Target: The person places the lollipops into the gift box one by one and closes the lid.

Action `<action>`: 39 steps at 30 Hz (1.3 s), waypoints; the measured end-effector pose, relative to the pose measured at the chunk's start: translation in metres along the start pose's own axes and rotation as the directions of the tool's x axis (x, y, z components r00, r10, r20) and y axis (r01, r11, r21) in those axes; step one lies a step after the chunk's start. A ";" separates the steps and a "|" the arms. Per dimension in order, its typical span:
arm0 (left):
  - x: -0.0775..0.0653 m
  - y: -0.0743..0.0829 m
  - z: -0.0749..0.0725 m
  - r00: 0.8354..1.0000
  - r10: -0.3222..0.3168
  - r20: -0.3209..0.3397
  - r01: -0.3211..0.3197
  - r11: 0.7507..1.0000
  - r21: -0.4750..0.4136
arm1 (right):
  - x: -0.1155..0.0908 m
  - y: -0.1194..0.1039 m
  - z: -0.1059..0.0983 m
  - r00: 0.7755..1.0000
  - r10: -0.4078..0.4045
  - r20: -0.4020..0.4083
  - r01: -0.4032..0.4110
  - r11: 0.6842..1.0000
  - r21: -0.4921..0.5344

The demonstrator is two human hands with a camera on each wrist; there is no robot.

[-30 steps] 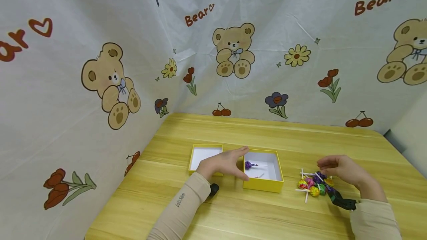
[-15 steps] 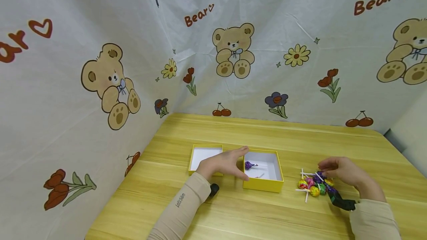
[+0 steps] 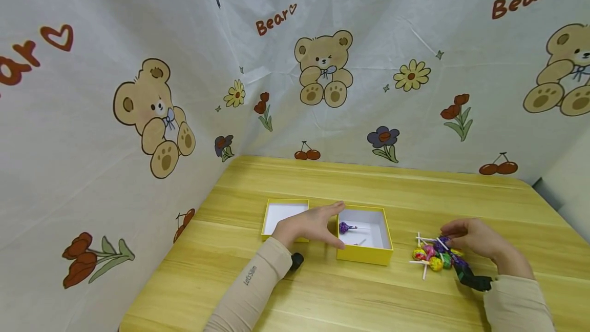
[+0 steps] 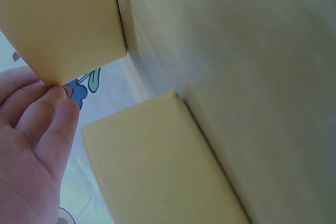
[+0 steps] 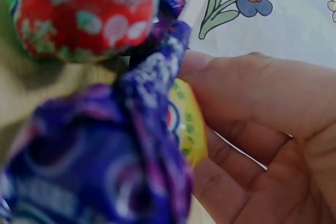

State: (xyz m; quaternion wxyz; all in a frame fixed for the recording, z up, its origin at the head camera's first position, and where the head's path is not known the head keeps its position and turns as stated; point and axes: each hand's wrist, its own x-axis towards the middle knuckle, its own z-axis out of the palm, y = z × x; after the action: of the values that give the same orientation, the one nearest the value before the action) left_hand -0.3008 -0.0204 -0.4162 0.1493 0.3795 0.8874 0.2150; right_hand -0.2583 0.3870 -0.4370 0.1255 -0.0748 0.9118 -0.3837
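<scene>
My left hand (image 3: pixel 311 224) holds the left side of an open yellow box (image 3: pixel 364 257), its thumb at the front corner and fingers at the back corner. Inside the white-lined box a purple-wrapped lollipop (image 3: pixel 344 228) lies with its stick pointing right. In the left wrist view, fingertips (image 4: pixel 56 95) touch a box corner. To the right, my right hand (image 3: pixel 477 240) reaches down into a pile of lollipops, its thumb and fingers around a purple lollipop (image 3: pixel 441 244). Close to the right wrist camera, purple and red wrappers hide the fingertips. A yellow lollipop (image 5: pixel 188 121) shows between thumb and fingers.
A shallow yellow lid (image 3: pixel 284 218) with a white inside lies left of the box, partly behind my left hand. Several lollipops, among them a yellow one (image 3: pixel 435 264), lie on the wood-grain table (image 3: pixel 392 301). A bear-print cloth (image 3: pixel 276 132) hangs behind and at left.
My right hand has lowered slightly onto the lollipop pile, and its thumb and fingers have drawn closer together. The left hand and the box stay in place.
</scene>
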 end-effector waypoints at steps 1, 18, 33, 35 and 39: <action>0.000 0.000 0.000 1.000 0.000 0.000 0.000 1.000 0.003 | 0.000 0.000 0.000 1.000 0.000 0.002 0.000 1.000 -0.001; 0.002 -0.003 0.003 1.000 0.008 -0.002 -0.008 1.000 -0.012 | 0.002 0.000 0.001 0.999 0.042 -0.031 -0.045 0.996 -0.082; 0.004 -0.003 0.003 1.000 0.006 -0.006 -0.006 1.000 0.015 | 0.000 -0.003 -0.002 0.996 0.003 -0.085 -0.009 0.997 -0.071; 0.004 -0.003 0.003 1.000 0.005 -0.007 -0.005 1.000 0.014 | 0.000 -0.005 -0.002 0.996 -0.004 -0.084 -0.001 0.999 -0.054; 0.003 -0.003 0.003 1.000 0.004 -0.008 -0.004 1.000 0.010 | 0.000 -0.008 -0.003 0.995 -0.020 -0.102 0.014 0.998 -0.058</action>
State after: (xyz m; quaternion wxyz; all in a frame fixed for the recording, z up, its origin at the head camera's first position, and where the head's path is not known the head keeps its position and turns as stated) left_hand -0.3038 -0.0190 -0.4206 0.1435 0.3812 0.8883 0.2124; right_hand -0.2585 0.3836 -0.4287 0.0729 -0.0665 0.9270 -0.3617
